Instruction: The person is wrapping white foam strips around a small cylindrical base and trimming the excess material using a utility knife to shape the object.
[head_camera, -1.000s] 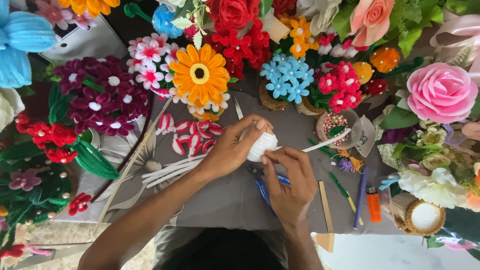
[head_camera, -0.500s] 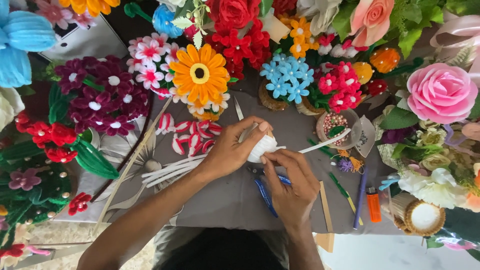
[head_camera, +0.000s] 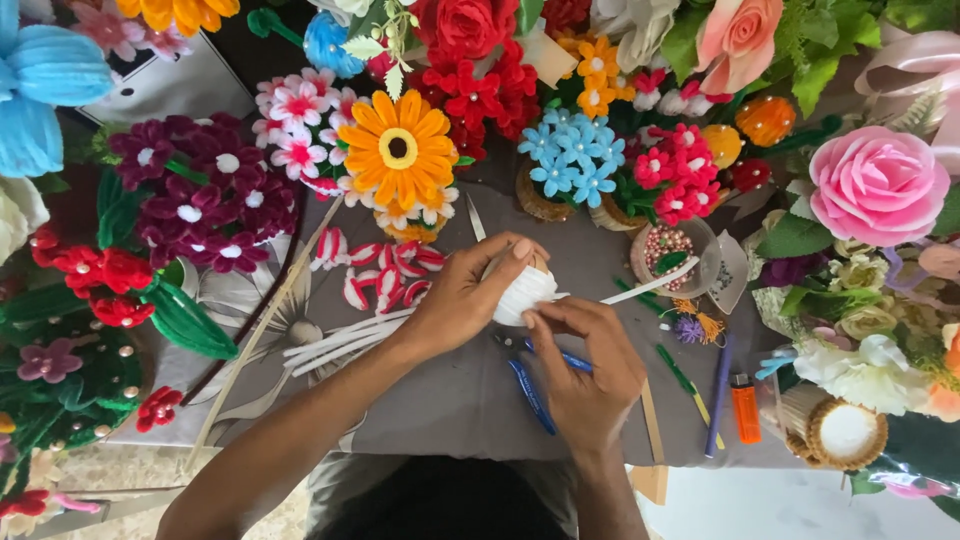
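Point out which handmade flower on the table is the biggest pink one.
The large pink rose at the right edge; the other pink flowers by the orange daisy are small, white-striped blossoms.

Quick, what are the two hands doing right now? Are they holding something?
Left hand: closed around a white coil of fuzzy craft stem.
Right hand: fingertips pinch the same white coil at its lower edge; a loose white end sticks out to the right.
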